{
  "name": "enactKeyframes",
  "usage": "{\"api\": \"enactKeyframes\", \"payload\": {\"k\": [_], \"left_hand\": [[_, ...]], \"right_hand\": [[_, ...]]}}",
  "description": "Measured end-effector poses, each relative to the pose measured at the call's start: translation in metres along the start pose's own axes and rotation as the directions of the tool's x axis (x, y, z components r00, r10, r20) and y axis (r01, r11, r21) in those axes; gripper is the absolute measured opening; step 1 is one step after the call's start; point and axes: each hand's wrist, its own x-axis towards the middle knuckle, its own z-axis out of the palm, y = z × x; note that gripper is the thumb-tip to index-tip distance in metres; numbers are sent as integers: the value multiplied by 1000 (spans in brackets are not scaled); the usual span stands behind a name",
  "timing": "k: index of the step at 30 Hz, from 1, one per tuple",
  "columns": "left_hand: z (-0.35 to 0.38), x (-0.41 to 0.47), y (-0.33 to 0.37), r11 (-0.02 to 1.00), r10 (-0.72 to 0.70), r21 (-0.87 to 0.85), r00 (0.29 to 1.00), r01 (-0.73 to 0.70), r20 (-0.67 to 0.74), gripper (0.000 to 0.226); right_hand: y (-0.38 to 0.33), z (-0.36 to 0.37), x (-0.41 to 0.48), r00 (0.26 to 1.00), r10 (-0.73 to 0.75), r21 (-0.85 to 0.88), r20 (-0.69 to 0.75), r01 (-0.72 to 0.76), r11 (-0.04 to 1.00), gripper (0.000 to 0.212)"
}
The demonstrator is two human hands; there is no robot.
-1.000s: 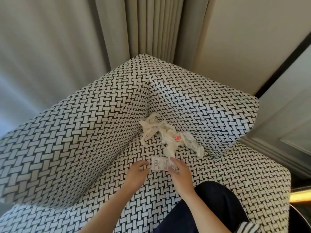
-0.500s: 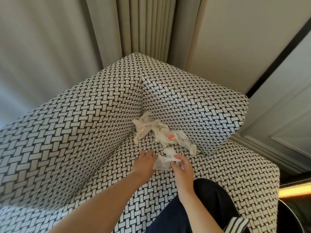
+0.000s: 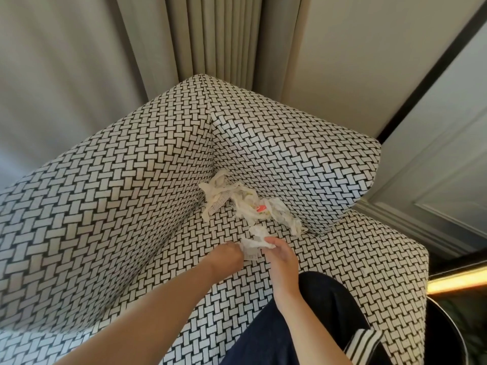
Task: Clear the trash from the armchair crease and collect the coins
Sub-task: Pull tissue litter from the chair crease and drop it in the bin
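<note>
- I get soft, even daylight, with no glare on the armchair [image 3: 131,206].
- A warm strip [image 3: 458,281] glows at 4 o'clock.
- The curtain [image 3: 66,75] at 10 o'clock looks smeared.
- Straight lines bow near the edges; the centre is sharp.

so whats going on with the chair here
A person is clearing paper trash off a woven-pattern armchair. The right hand pinches the top of a crumpled paper slip over the seat, and the left hand holds its near edge. A bigger pile of crumpled paper lies in the crease at the back corner. No coins show.
</note>
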Motion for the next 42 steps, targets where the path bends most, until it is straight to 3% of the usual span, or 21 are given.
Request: {"api": "enactKeyframes", "payload": {"k": [4,11,15,19,22,29,31,34,42], "left_hand": [[-7,5,-8,991,-35,-131,999,37,18,27],[-4,-13,-18,839,-330,-475,942,267,-54,49],[-7,-17,-16,670,-476,-670,877,319,-58,32],[-22,-14,1,459,-549,-865,830,202,-97,11],[-36,-4,16,257,-588,-959,807,119,-58,15],[-99,46,62,169,-506,-985,860,21,-68,19],[-119,58,81,62,-450,-997,891,-37,-61,10],[-148,78,116,-55,-338,-996,940,-68,-46,22],[-193,136,217,-81,-137,-995,988,55,66,30]], "right_hand": [[1,-3,0,1000,12,-12,3,-12,1000,15],[-2,-6,-3,1000,14,61,23,-16,998,22],[-7,-9,-8,999,7,55,36,-9,998,24],[-25,-27,-12,998,35,163,56,-44,986,22],[-44,-50,-15,995,3,246,103,-29,969,20],[-71,-149,-31,998,-69,155,0,68,986,22],[-73,-180,-37,996,-79,121,-40,84,989,22],[-75,-226,-46,989,-85,110,-121,99,989,20],[-73,-319,-60,934,-35,186,-354,107,977,18]]}}
